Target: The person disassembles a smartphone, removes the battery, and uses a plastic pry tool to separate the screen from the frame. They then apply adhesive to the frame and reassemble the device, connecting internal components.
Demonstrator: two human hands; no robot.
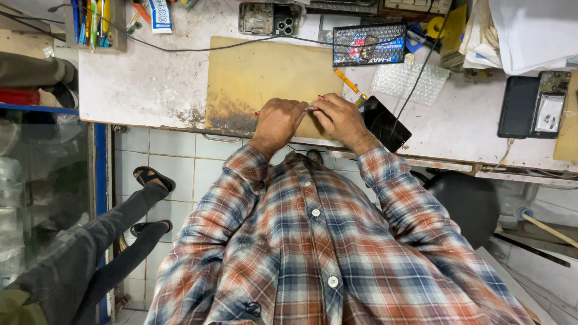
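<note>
Up top, a pen holder (96,27) stands full of pens — both hands (310,117) pinch a slim red-tipped tool (313,108) over the worn mat (253,75).

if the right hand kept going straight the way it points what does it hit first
The right hand points toward the left hand, with a small red-tipped tool between them. It would likely meet that tool and the left hand first; the gap is barely visible.

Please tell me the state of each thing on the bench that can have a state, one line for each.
left hand: closed on a thin red tool
right hand: closed on the same tool
opened phone: back off, insides showing
dark phone: screen off, overhanging the bench edge
phone at right: back off
</note>
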